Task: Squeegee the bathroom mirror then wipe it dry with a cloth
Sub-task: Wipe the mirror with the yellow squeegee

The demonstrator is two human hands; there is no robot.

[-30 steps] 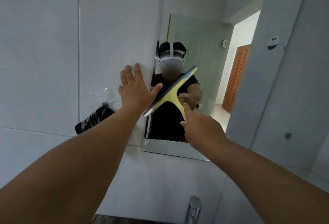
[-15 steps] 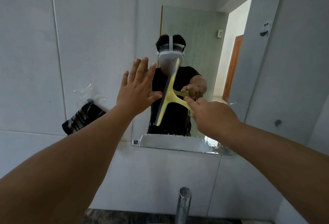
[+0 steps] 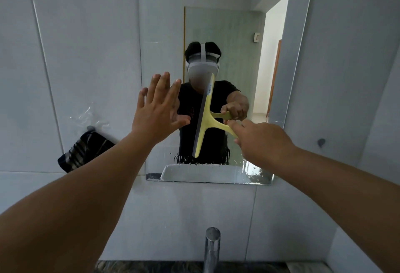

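Clamped around the yellow handle of the squeegee [image 3: 205, 119], the right hand [image 3: 260, 142] presses the blade nearly upright against the mirror [image 3: 242, 34], at its lower middle. Water droplets are seen on the glass below the blade. The left hand [image 3: 159, 113] is spread flat, fingers apart, at the mirror's left edge, holding nothing. A striped cloth [image 3: 83, 151] hangs on the tiled wall [image 3: 75, 45] to the left. A tap [image 3: 212, 249] stands below.

A small label on the squeegee [image 3: 205, 119] blade — print too blurred to read.
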